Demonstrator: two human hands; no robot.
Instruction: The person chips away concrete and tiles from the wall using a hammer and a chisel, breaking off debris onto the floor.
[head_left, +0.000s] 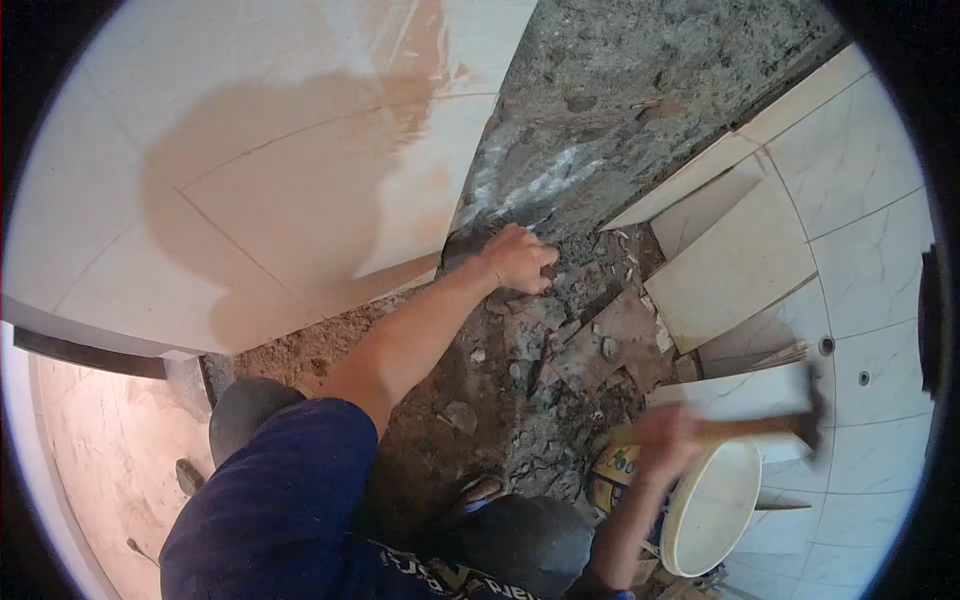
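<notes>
My right hand (666, 439) grips the wooden handle of a hammer (750, 429). Its dark metal head is raised at the right, and both hand and hammer are blurred by motion. My left hand (521, 261) is stretched forward with curled fingers, low against the edge where the bare grey mortar surface (577, 161) meets the rubble (555, 360). Whether those fingers hold a tool is hidden. Broken tile pieces (626, 337) and mortar lumps lie just beyond this hand.
A white plastic bucket (712, 510) with a printed side lies tipped beside my right forearm. Loose tiles (731, 262) lean at the right against the tiled wall (862, 292). Large pale tiles (300, 180) cover the left surface, where a shadow falls. My knees are bent below.
</notes>
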